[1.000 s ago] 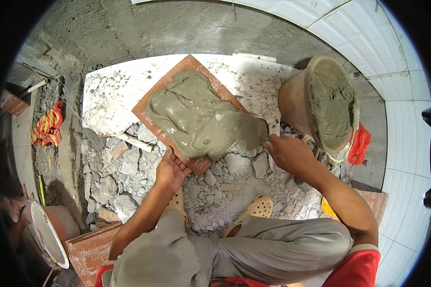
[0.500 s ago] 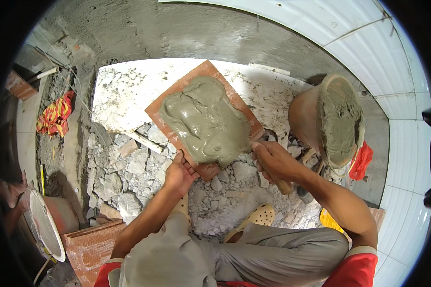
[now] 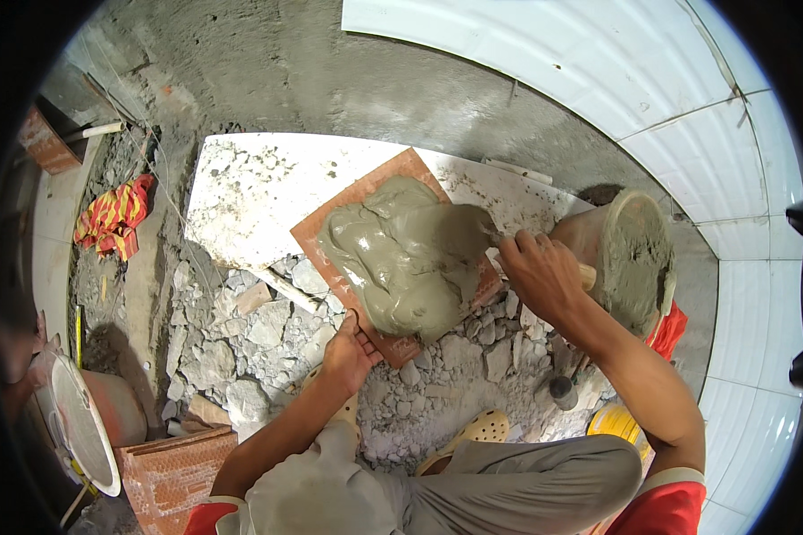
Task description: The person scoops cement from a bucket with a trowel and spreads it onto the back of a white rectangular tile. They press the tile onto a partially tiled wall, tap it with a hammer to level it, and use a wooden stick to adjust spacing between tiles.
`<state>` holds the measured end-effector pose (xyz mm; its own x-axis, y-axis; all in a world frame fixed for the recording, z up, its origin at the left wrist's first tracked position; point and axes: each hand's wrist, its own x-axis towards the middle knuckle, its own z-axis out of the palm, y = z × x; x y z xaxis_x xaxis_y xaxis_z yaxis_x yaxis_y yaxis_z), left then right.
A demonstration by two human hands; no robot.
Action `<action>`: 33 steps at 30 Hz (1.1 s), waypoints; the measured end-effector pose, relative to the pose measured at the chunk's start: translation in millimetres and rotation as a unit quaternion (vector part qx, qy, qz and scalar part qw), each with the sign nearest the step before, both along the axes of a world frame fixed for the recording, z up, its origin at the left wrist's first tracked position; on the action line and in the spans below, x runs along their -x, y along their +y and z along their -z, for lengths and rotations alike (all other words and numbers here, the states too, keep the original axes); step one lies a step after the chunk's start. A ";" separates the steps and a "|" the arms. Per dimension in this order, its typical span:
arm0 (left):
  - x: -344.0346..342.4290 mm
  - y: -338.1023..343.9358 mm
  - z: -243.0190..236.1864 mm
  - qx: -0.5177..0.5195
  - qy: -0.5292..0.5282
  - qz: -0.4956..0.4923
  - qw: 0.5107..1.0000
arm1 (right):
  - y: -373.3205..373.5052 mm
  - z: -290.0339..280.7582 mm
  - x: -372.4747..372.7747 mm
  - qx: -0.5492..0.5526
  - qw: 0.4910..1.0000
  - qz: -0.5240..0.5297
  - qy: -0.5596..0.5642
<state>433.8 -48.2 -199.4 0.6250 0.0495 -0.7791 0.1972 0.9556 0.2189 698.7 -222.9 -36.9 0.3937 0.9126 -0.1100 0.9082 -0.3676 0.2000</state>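
Note:
A reddish-brown square tile (image 3: 317,239) bears a thick, wet heap of grey mortar (image 3: 393,259). My left hand (image 3: 351,355) grips the tile at its near edge, thumb on top and fingers beneath. Closed around the wooden handle of a trowel (image 3: 586,275) is my right hand (image 3: 544,272), at the right side of the tile. The mortar-coated blade rests on the right part of the heap, so its outline is hard to make out. To the right of that hand a tilted bucket (image 3: 638,267) holds more grey mortar.
Beneath the tile lie a stained white board (image 3: 250,183) and broken rubble (image 3: 268,321). A dark-headed tool (image 3: 563,392) lies near my right forearm. Stacked tiles (image 3: 178,473) and another bucket (image 3: 85,423) stand at lower left, with a person's hand (image 3: 40,357) beside them. White wall tiles (image 3: 749,303) line the right.
My right hand has moved up and right, swinging the trowel so its blade lies over the mortar's right side. My left hand still holds the tile. The whole view has shifted somewhat.

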 end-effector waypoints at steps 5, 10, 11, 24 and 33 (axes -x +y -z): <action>2.2 -0.5 4.2 -0.001 -0.010 0.005 1.000 | 24.6 15.0 -1.6 -0.002 0.983 0.140 0.118; 1.0 -0.8 2.6 0.006 -0.013 -0.006 1.000 | 36.8 -21.5 -5.1 0.032 0.863 0.265 0.429; 1.0 -0.8 1.6 0.009 -0.009 -0.008 1.000 | 34.0 -32.6 -6.1 0.047 0.776 0.318 0.543; -1.5 -0.9 -4.2 -0.009 -0.012 0.008 1.000 | 35.4 -0.3 32.9 -0.042 0.656 0.400 0.638; -3.2 -1.8 -2.1 -0.018 0.002 0.010 1.000 | 53.9 -4.5 26.6 0.030 0.949 0.105 0.297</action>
<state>437.0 -50.0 -197.3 0.6234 0.0651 -0.7792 0.2178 0.9426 0.2530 672.1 -169.0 -32.4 0.4184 0.8064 -0.4180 0.7756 -0.5567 -0.2976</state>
